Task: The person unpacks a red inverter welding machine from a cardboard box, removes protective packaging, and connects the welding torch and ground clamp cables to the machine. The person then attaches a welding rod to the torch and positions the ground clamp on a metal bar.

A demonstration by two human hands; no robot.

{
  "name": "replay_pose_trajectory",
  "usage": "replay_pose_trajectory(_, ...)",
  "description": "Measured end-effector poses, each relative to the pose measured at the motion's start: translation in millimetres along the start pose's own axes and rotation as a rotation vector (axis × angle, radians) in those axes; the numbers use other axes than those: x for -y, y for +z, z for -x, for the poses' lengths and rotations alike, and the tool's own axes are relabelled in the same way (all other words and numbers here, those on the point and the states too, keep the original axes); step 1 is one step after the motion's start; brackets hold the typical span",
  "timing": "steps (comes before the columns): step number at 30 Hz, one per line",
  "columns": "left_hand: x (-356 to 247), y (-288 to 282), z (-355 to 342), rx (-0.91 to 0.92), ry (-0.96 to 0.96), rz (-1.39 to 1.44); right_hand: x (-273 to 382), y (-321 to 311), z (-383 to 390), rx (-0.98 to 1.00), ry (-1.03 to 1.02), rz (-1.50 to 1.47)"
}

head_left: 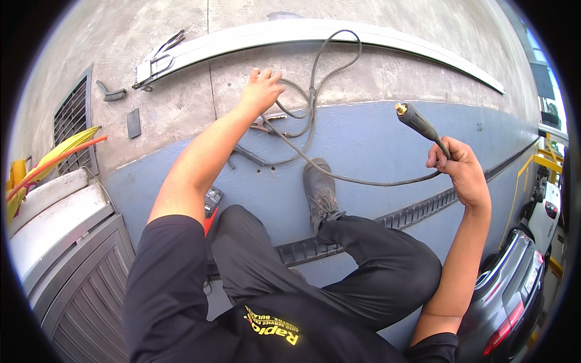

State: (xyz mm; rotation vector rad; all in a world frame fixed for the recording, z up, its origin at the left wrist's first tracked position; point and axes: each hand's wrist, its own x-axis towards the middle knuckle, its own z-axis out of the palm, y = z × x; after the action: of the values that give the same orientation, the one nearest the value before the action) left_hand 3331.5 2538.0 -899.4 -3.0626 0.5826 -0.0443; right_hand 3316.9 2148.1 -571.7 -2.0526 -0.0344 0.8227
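Observation:
A black welding cable (369, 181) runs between my hands, sagging over the blue floor. My right hand (461, 166), at the right, is closed round it just behind its plug (417, 123). The plug has a black sleeve and a brass tip, which points up and to the left. My left hand (262, 91) reaches out over the concrete, its fingers curled on the cable at the edge of the loops. Beyond it, a loose loop lies across a long white metal beam (272, 34). A black handle (249, 155) is on the floor at the cable's other end.
A clamp (158, 63) sits at the beam's left end. Left of it are a wire brush (111, 92), a dark flat plate (134, 123) and a floor grate (72, 118). A cabinet (85, 272) stands at lower left. My shoe (321, 193) is near the cable. Cars (505, 296) stand at right.

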Motion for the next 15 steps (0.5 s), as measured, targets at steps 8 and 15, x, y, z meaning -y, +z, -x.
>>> replay_pose_trajectory(8, -140, -20, -98, -0.153, -0.028, 0.389, 16, 14, -3, 0.095, -0.008, 0.099)
replay_pose_trajectory(15, -208, -26, -18, 0.264, -0.216, 1.486, -2, 2, -1, -0.021, -0.020, -0.080)
